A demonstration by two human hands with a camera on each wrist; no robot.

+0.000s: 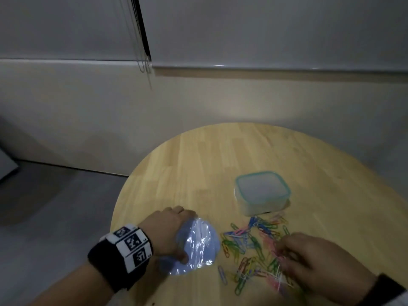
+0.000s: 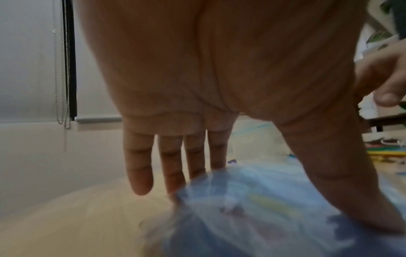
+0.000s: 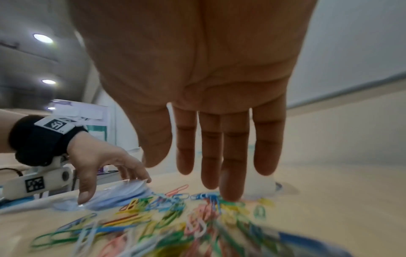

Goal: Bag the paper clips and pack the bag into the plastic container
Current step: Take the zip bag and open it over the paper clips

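Paper clips (image 1: pixel 254 250) in many colours lie scattered loose on the wooden worktop (image 1: pixel 198 162), at the lower right of the head view, just in front of the plastic container (image 1: pixel 262 192), which sits at centre right with its teal-rimmed lid on. Left of the pile lies the bag (image 1: pixel 196 246), a crinkled bluish plastic one flat on the worktop; it appears to be pinned there so that it stays put and within reach while the clips are gathered, though its mouth cannot be made out. The left hand (image 1: pixel 170 230) rests on the bag with its fingers (image 2: pixel 171 167) nearly straight and spread, thumb pressing down on the near edge and fingertips on the far edge, gripping nothing. The right hand (image 1: pixel 313 261) is down over the near side of the pile, likely to rake clips together; in the right wrist view its fingers (image 3: pixel 230 156) hang almost straight and a little apart, with one tip touching the clips, and nothing is enclosed
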